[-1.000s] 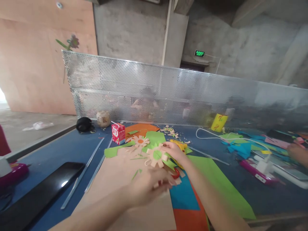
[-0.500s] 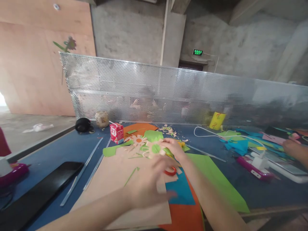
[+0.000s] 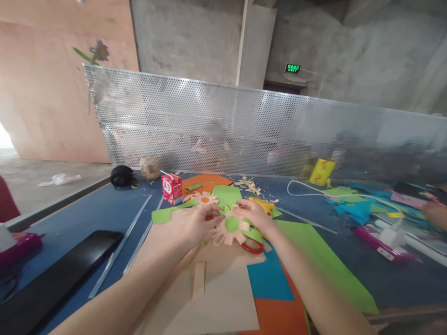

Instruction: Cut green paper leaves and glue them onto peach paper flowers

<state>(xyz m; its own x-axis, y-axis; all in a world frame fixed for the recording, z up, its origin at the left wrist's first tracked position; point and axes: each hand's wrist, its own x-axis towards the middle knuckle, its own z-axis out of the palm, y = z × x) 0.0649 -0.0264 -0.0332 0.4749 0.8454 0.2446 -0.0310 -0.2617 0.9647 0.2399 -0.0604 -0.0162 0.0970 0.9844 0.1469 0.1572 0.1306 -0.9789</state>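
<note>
A beige paper flower with a green round centre (image 3: pixel 231 228) is held just above the table between both my hands. My left hand (image 3: pixel 199 224) pinches its left edge with fingers closed. My right hand (image 3: pixel 254 216) grips its upper right edge, fingers curled. Under the flower lie a beige paper sheet (image 3: pixel 216 293) with a loose beige strip (image 3: pixel 199 279), green leaf cut-outs (image 3: pixel 167 215) and the red handle of scissors (image 3: pixel 252 246). A second beige flower with an orange centre (image 3: pixel 205 199) rests just beyond my hands.
A red drink carton (image 3: pixel 172 188), a round ball (image 3: pixel 150 167) and a black object (image 3: pixel 122 176) stand near the perforated metal screen (image 3: pixel 244 130). A black phone (image 3: pixel 63 274) and metal strips (image 3: pixel 120 249) lie left. Green, blue and orange sheets (image 3: pixel 324 265), a pink device (image 3: pixel 380 244) and another person's hand (image 3: pixel 436 215) are at right.
My left hand has moved forward from the near sheet up to the flower and taken hold of its left edge. The right hand kept its hold on the flower throughout.
</note>
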